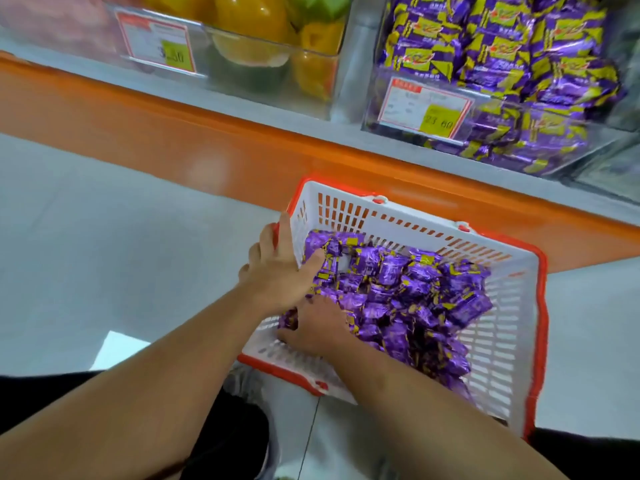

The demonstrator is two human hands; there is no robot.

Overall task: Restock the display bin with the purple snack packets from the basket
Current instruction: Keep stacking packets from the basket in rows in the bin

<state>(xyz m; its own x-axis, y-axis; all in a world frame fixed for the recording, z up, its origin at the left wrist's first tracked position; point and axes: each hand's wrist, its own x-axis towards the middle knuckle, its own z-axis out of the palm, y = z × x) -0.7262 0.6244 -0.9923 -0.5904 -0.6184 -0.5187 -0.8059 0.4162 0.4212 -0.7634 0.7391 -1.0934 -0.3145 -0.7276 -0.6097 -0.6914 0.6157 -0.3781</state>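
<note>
Pale grey floor (104,244) with a soft sheen, crossed by a thin dark seam near the bottom. A brighter white patch (119,349) lies on it at lower left. A grey shelf (263,105) runs diagonally across the top, fronted by a wide orange band (180,147). On the shelf stands a clear bin (277,53) of yellow and green items, bearing a red-bordered price tag (157,45). Even, diffuse light.
</note>
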